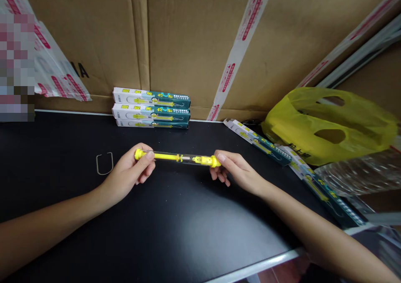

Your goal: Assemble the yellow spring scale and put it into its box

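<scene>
A yellow and clear tube-shaped tool (178, 158) is held level above the black tabletop (175, 228). My left hand (131, 172) pinches its left yellow end. My right hand (234, 170) pinches the yellow cap at its right end. Both hands have their fingers curled closed around the ends. The tool's clear middle shows a yellow rod and a small spring-like part inside.
Three stacked white-and-teal boxes (152, 107) lean against the cardboard wall at the back. More such boxes (260, 143) lie flat at the right, beside a yellow plastic bag (328, 124). A small wire loop (105, 164) lies at the left. Clear plastic wrappers (354, 174) lie at the far right.
</scene>
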A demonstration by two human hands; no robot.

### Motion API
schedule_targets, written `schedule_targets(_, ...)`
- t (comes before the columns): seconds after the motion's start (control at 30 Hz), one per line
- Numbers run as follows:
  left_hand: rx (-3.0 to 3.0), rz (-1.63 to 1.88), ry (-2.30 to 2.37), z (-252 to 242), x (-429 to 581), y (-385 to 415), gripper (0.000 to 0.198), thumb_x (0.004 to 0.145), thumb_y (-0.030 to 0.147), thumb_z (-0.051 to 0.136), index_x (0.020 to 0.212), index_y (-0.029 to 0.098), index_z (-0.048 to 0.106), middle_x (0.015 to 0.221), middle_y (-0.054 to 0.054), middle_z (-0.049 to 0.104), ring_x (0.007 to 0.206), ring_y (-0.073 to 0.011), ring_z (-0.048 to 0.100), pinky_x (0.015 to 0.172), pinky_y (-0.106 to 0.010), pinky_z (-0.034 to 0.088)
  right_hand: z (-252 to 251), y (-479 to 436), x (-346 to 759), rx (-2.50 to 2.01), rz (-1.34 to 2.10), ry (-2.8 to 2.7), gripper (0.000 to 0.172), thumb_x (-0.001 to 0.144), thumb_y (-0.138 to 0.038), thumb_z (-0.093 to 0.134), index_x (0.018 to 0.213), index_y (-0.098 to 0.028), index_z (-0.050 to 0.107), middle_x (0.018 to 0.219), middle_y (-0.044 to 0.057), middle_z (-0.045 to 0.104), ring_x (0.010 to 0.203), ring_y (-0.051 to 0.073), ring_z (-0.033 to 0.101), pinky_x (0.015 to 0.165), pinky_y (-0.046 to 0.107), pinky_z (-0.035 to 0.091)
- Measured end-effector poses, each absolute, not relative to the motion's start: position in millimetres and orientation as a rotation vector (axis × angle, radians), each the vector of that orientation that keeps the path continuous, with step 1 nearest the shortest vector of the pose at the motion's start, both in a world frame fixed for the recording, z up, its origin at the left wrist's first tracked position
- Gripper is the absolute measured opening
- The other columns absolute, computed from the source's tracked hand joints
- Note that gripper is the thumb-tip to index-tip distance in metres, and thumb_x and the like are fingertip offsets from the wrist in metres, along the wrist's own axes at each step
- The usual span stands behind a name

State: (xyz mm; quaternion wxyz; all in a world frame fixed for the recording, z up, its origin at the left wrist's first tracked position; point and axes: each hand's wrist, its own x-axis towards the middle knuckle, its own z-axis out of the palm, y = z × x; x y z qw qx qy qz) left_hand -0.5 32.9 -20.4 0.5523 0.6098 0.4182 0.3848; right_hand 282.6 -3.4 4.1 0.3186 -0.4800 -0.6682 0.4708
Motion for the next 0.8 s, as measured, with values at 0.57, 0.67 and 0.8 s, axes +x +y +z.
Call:
schedule_targets(0.57,1.433,0.914,0.978,-21.2,-0.8,32.9,0.028,0.091,0.050,0.050,0.089,0.022,0.046,0.059,0.007,0.049,0.044,-0.0065,0.040,0.040,-0.016,0.028,3.9,-2.9,283.7,-1.190,1.280,-1.722,0.029,0.096,-0.049,0.048,0.090,-0.020,0.045,0.070,-0.001,0.061,0.049,0.008,0.048,0.039,0.016,0.039)
schedule_targets(0.67,1.433,0.914,0.979,-21.3,-0.5,33.2,0.028,0.091,0.050,0.050,0.089,0.022,0.046,0.059,0.007,0.048,0.044,-0.0061,0.040,0.040,-0.016,0.028,4.1,-3.6,283.9,-1.190,1.294,-1.730,0.029,0.096,-0.048,0.047,0.088,-0.020,0.045,0.070,-0.001,0.061,0.050,0.008,0.048,0.040,0.016,0.039)
schedule_targets(0.8,1.446,0.908,0.976,-20.5,0.4,33.3,0.028,0.092,0.048,0.050,0.087,0.021,0.046,0.059,0.008,0.048,0.044,-0.0058,0.040,0.040,-0.016,0.029,4.0,-3.8,283.9,-1.250,1.226,-1.785,0.039,0.098,-0.051,0.040,0.078,-0.018,0.048,0.068,0.000,0.059,0.050,0.008,0.048,0.041,0.017,0.041)
